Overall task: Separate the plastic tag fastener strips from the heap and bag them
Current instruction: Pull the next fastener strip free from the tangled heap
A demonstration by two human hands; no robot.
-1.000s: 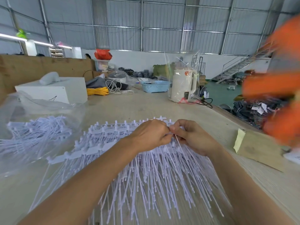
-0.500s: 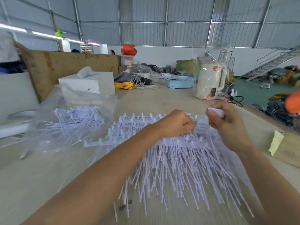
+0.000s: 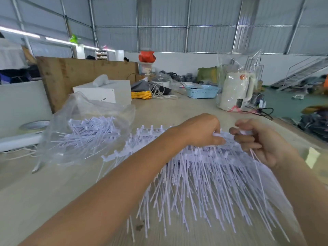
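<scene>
Plastic tag fastener strips (image 3: 204,176) lie in a wide white heap on the pale wooden table (image 3: 44,196), their thin stems fanning toward the viewer and their moulded bars along the far edge. Both bare forearms reach in from below. At the heap's far edge the left hand (image 3: 202,132) has its fingers curled, pinching the end of one white strip. Just to its right, apart from it, the right hand (image 3: 257,141) is raised slightly, fingers curled round a small white piece, with a thin stem trailing down past the palm. Left of the heap, a clear plastic bag (image 3: 85,125) lies open on the table with more loose fasteners inside. Farther back stand a white box (image 3: 106,91), a blue basket (image 3: 201,91) and a plastic-wrapped white kettle (image 3: 234,91).
</scene>
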